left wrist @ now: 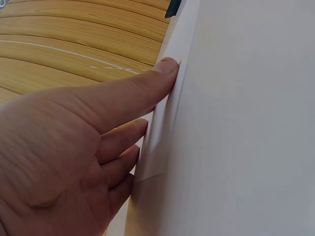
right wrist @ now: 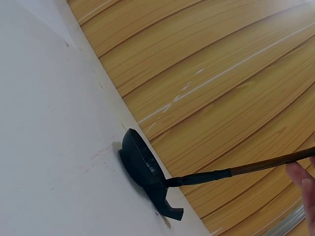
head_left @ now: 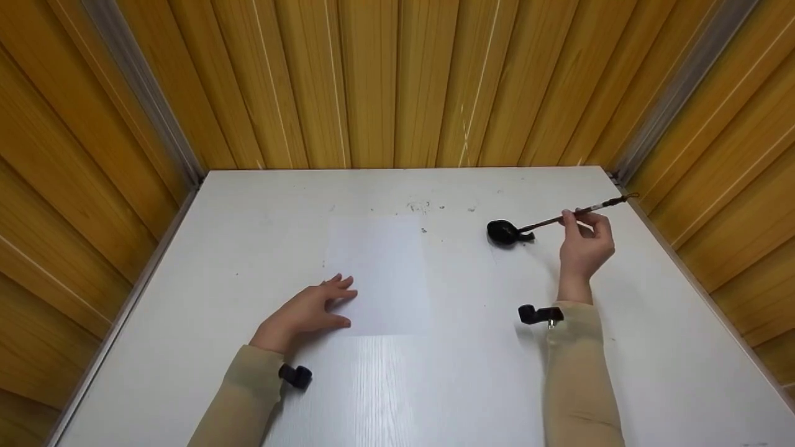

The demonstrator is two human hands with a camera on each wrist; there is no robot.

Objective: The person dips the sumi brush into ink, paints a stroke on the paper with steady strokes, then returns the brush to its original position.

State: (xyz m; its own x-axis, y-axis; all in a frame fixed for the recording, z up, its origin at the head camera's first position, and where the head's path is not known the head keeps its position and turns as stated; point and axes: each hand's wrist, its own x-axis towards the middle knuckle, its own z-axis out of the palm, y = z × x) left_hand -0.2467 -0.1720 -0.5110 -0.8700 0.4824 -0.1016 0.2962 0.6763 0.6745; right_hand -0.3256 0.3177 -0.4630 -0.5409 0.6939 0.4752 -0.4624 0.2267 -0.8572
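Note:
A sheet of white paper [head_left: 385,273] lies on the white table. My left hand [head_left: 304,310] rests at the paper's left edge, fingers loosely spread; in the left wrist view the thumb [left wrist: 165,71] touches the sheet. On the right, my right hand [head_left: 584,248] pinches a writing brush [head_left: 546,222] by its dark handle, which slants up to a hanging loop at its end. The brush's tip meets the rim of a small black ink dish [head_left: 502,233] with a short curved handle. Seen in the right wrist view, the dish [right wrist: 138,160] stands on the table, the brush [right wrist: 261,164] leaning in from the right.
Small dark ink specks [head_left: 419,205] mark the tabletop beyond the paper. Wood-patterned panels [head_left: 366,87] enclose the table [head_left: 155,279] at the back and both sides. Black wrist cameras [head_left: 537,315] are strapped over both sleeves.

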